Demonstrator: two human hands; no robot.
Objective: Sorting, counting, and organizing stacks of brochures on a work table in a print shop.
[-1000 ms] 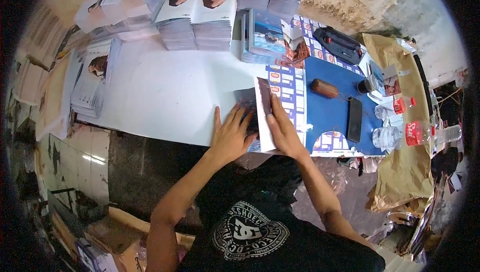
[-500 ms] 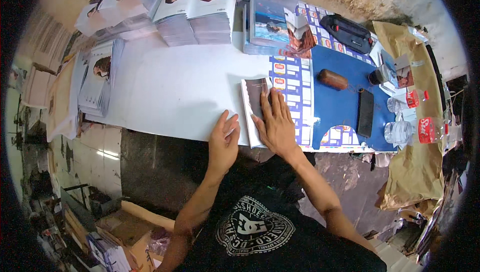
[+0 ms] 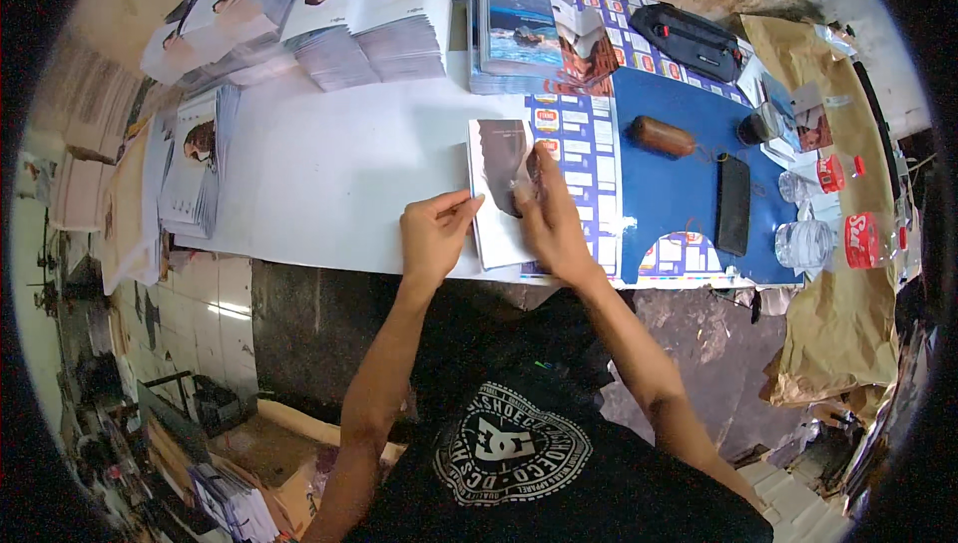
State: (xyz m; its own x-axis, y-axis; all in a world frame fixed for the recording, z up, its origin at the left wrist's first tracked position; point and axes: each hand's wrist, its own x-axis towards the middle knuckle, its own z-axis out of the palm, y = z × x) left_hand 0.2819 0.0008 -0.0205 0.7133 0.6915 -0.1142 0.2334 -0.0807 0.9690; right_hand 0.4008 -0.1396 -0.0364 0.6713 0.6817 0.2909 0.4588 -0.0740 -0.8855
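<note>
Pinching the left edge of the folded booklet point(image 3: 497, 179), near the front edge of the white table point(image 3: 329, 174), in the nearly closed left hand point(image 3: 431, 241), and steadying its right side with the half-open right hand point(image 3: 557, 232). Probably needing light, even pressure. Having table room leftward, but staying careful near the blue book pile point(image 3: 520, 32) beyond.

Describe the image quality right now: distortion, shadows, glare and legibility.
Head view: the white tabletop's front edge bends with the fisheye, and the picture's corners go black; head view: a soft shadow lies on it left of the folded leaflet, whose tiny print is too small to read; head view: a bright streak glares off the pale tiled surface, lower left.
</note>
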